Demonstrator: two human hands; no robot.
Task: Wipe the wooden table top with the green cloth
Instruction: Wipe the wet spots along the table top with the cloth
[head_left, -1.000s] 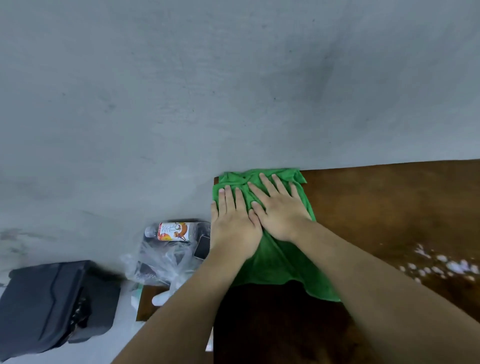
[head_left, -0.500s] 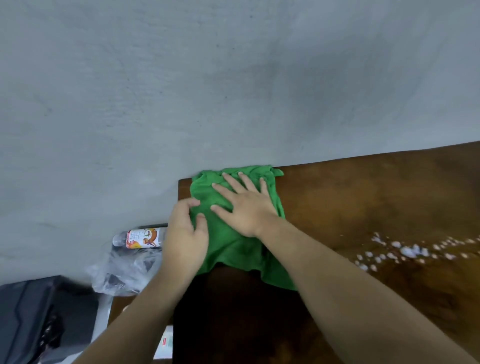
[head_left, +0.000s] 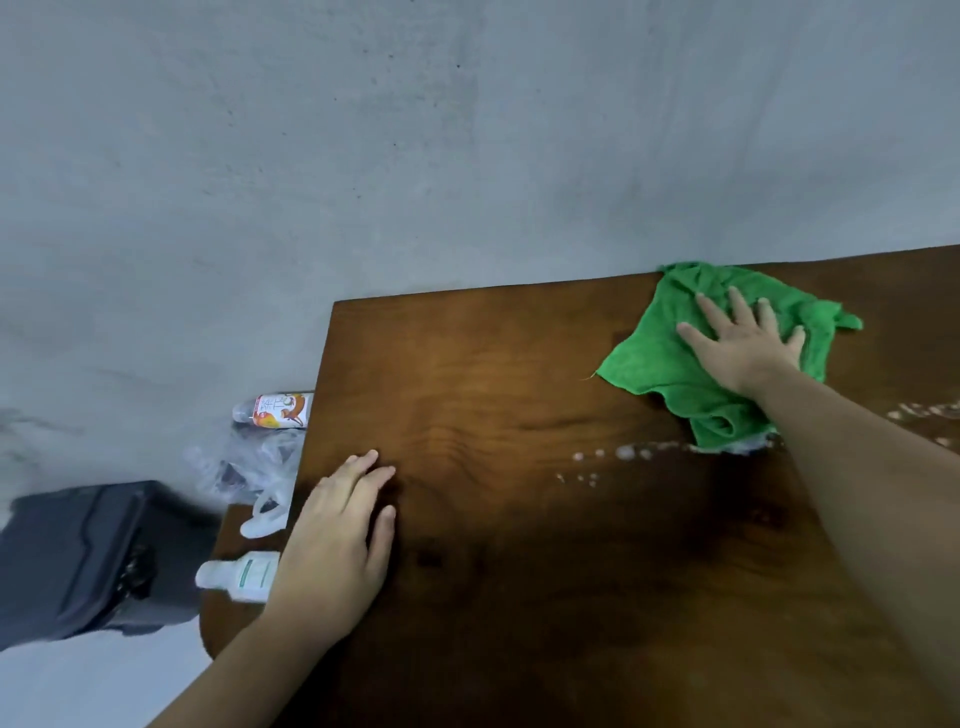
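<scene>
Two hands flat, right hand spread on green cloth, left hand on table top

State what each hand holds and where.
Nothing is gripped: right hand presses flat on the crumpled green cloth; left hand rests flat on the brown wooden table top.

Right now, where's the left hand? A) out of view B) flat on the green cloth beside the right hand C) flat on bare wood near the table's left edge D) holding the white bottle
C: the left hand lies flat on bare table top by its left edge, while only the right hand presses the green cloth.
</scene>
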